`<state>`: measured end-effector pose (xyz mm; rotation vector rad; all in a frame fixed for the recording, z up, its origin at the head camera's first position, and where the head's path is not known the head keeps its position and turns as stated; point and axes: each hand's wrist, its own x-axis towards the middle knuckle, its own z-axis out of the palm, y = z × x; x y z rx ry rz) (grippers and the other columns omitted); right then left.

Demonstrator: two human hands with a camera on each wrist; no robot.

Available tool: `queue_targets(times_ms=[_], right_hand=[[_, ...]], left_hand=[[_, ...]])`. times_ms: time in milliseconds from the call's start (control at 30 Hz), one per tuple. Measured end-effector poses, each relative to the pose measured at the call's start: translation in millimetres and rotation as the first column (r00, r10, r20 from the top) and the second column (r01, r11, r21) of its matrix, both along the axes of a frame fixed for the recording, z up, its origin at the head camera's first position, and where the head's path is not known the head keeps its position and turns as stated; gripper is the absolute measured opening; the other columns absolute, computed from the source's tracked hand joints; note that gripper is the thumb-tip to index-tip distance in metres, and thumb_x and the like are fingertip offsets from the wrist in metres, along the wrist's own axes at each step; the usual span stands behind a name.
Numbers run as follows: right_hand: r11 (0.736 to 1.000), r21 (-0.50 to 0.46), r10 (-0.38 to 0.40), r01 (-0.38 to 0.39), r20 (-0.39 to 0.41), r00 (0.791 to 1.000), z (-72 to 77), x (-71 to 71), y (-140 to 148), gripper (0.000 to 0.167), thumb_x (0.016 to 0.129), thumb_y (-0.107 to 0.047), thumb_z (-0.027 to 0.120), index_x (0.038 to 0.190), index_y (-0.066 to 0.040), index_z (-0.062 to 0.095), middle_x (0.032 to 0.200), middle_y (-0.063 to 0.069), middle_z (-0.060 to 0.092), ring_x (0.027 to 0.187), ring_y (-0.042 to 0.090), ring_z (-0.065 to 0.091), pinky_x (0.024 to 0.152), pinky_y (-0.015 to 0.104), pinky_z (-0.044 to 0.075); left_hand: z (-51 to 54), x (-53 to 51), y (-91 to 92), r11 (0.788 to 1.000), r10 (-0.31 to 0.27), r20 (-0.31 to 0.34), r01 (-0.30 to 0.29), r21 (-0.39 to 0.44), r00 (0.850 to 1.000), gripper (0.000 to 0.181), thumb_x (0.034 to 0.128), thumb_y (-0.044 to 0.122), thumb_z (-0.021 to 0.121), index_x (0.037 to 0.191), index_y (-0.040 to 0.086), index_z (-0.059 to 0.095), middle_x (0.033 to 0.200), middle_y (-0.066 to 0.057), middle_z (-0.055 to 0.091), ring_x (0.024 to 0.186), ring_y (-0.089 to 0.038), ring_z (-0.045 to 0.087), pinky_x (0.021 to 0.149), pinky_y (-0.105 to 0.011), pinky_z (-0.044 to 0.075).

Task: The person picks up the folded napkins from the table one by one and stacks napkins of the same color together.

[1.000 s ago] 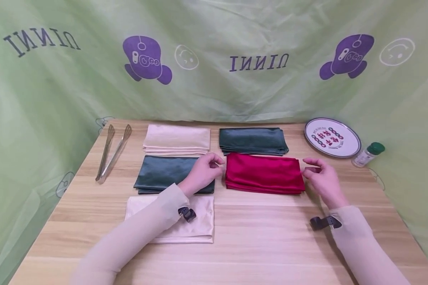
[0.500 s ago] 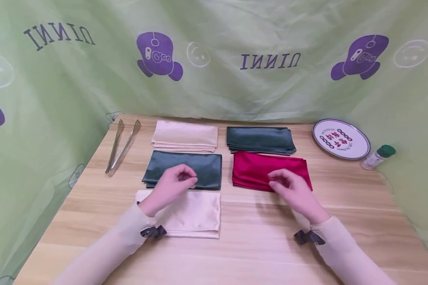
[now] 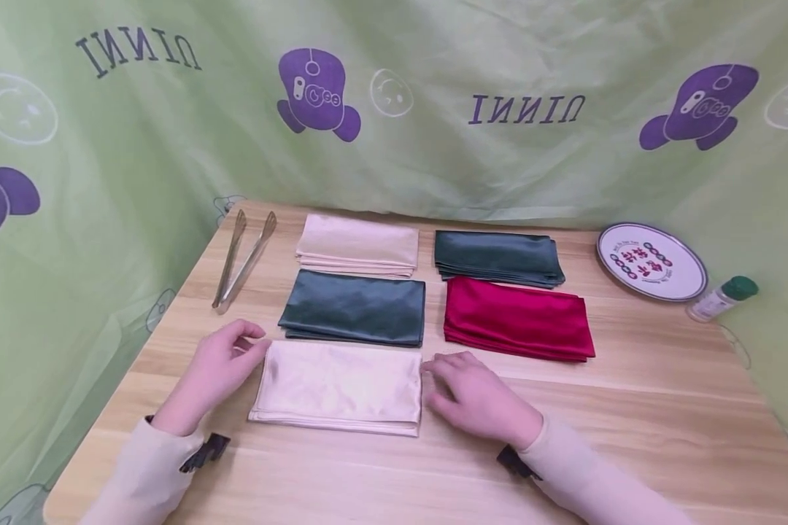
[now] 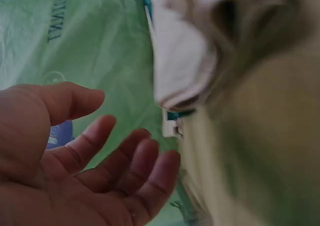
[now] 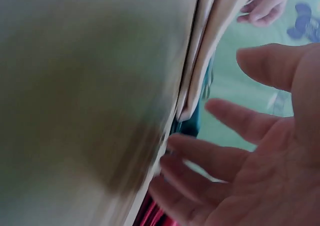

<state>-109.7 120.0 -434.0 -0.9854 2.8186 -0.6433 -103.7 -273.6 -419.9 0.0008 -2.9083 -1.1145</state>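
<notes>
Five cloths (image 3: 341, 383) (image 3: 357, 244) (image 3: 354, 306) (image 3: 499, 255) (image 3: 517, 319), two hands (image 3: 219, 368) (image 3: 479, 397), one tongs (image 3: 246, 266), one plate (image 3: 652, 261), apparently one shaker (image 3: 722, 298)

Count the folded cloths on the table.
5: pink cloth back left, far green cloth back right, near green cloth middle left, red cloth middle right, cream cloth front left. Any stacked underneath would be hidden.

Mirrored "UINNI" (image 3: 527, 109) repeats across the green curtain (image 3: 427, 164).

The right hand (image 5: 270, 151), fingers loosely bent, is near a pale cloth (image 5: 207, 46) on the table (image 5: 90, 76). The left hand (image 5: 268, 5) shows to the left, dark green cloth (image 5: 189, 128) and red cloth (image 5: 153, 215) farther off.
</notes>
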Motion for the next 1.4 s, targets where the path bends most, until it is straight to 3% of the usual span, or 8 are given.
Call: queue_targets(times_ms=[400,667,767,867,967,1167,1267,1400], right_hand=[[0.997,0.080,-0.001,-0.008,0.118,0.993,0.6,20.8,-27.4,0.056,0.092,-0.047,0.063,0.138,-0.015,0.057,0.142,0.024,0.048,0.134,0.039,0.041,0.108,0.052,0.034],[0.983,-0.168,-0.041,0.079,0.218,0.975,-5.7,18.4,-33.5,0.050,0.089,-0.031,0.069,0.134,-0.015,0.056,0.137,0.012,0.052,0.124,0.028,0.050,0.103,0.044,0.041],[0.921,-0.339,-0.076,0.191,0.325,0.943,-9.9,16.1,-37.3,0.045,0.088,-0.018,0.071,0.131,-0.013,0.058,0.120,0.009,0.056,0.102,0.019,0.058,0.090,0.036,0.049],[0.825,-0.448,-0.121,0.345,0.455,0.882,-14.9,14.2,-40.8,0.041,0.086,-0.007,0.071,0.125,-0.012,0.061,0.110,0.009,0.055,0.083,0.014,0.058,0.075,0.027,0.051],[0.739,-0.487,-0.145,0.466,0.560,0.816,-19.3,13.2,-42.5,0.038,0.084,0.000,0.070,0.120,-0.010,0.064,0.108,0.010,0.056,0.075,0.015,0.060,0.066,0.024,0.050],[0.616,-0.534,-0.067,0.579,0.697,0.714,-11.5,11.6,-41.6,0.038,0.082,0.008,0.068,0.117,-0.001,0.061,0.072,0.007,0.059,0.064,0.014,0.055,0.059,0.021,0.045],[0.581,-0.549,-0.050,0.601,0.713,0.699,-2.3,9.2,-39.4,0.037,0.082,0.009,0.067,0.118,0.001,0.059,0.067,0.006,0.054,0.064,0.013,0.051,0.059,0.021,0.043],[0.566,-0.566,-0.068,0.599,0.692,0.718,7.1,0.6,-36.4,0.037,0.082,0.009,0.067,0.117,0.001,0.060,0.071,0.008,0.054,0.066,0.016,0.051,0.059,0.021,0.043]], left_hand=[[-14.0,31.0,11.8,0.994,-0.059,0.082,0.066,-0.087,0.995,0.058,0.0961,0.038,0.062,0.136,-0.003,0.049,0.132,-0.031,0.053,0.123,-0.048,0.048,0.100,-0.061,0.038],[-21.4,30.3,6.5,0.986,-0.043,0.092,0.027,0.164,0.995,0.055,0.0944,0.024,0.067,0.139,0.001,0.044,0.131,-0.026,0.055,0.119,-0.040,0.055,0.098,-0.053,0.045],[-22.9,28.3,3.8,0.966,-0.038,0.097,0.012,0.257,0.995,0.060,0.0935,0.018,0.068,0.144,0.002,0.039,0.131,-0.025,0.054,0.111,-0.038,0.060,0.090,-0.045,0.051],[-24.1,26.8,3.0,0.949,-0.038,0.092,0.008,0.315,0.995,0.064,0.0928,0.012,0.068,0.147,0.003,0.034,0.131,-0.026,0.052,0.103,-0.033,0.064,0.080,-0.033,0.054],[-25.9,26.7,3.4,0.926,-0.046,0.069,0.016,0.378,0.997,0.064,0.0907,0.000,0.065,0.147,0.001,0.034,0.128,-0.027,0.051,0.092,-0.025,0.064,0.072,-0.026,0.053],[-21.0,27.8,2.5,0.885,-0.080,-0.010,0.076,0.459,0.997,0.068,0.0862,-0.012,0.062,0.146,0.001,0.033,0.124,-0.024,0.049,0.083,-0.014,0.062,0.067,-0.025,0.054],[-13.8,25.1,1.0,0.876,-0.079,-0.040,0.089,0.474,0.996,0.067,0.0866,-0.011,0.062,0.146,0.002,0.033,0.124,-0.023,0.050,0.085,-0.016,0.061,0.067,-0.024,0.054],[-3.7,16.4,-0.6,0.869,-0.063,-0.054,0.081,0.488,0.997,0.065,0.0885,-0.010,0.061,0.146,0.002,0.033,0.125,-0.019,0.048,0.088,-0.015,0.060,0.071,-0.023,0.053]])
